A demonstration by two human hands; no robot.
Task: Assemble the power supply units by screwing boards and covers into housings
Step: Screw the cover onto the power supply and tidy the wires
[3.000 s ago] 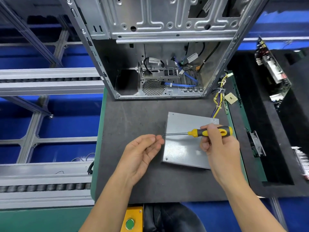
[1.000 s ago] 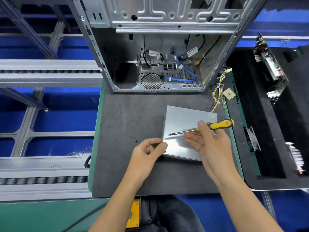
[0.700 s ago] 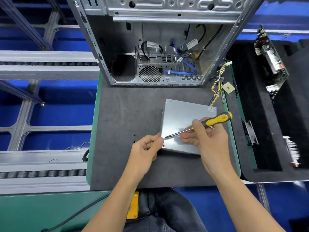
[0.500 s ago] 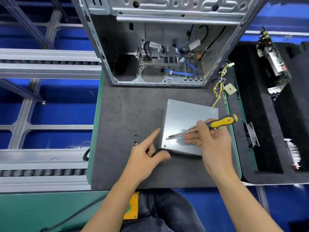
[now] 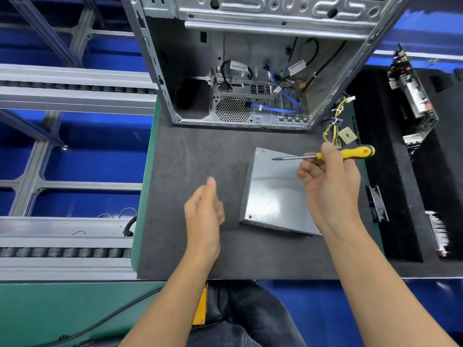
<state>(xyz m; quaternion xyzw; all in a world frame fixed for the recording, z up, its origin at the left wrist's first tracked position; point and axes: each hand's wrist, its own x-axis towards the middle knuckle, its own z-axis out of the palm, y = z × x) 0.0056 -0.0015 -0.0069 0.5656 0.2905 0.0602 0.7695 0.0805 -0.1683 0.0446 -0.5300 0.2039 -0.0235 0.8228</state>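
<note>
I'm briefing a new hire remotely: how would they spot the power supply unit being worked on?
Find the open computer case standing at the back of the dark mat. In front of it, lying flat, is the power supply unit: a closed, plain grey metal box, unlike the bare circuit boards at right.

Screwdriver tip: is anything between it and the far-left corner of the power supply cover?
Nothing visible. The right hand holds the screwdriver level above the power supply cover, tip near that corner. The left hand is off to the left, over the mat.
</note>
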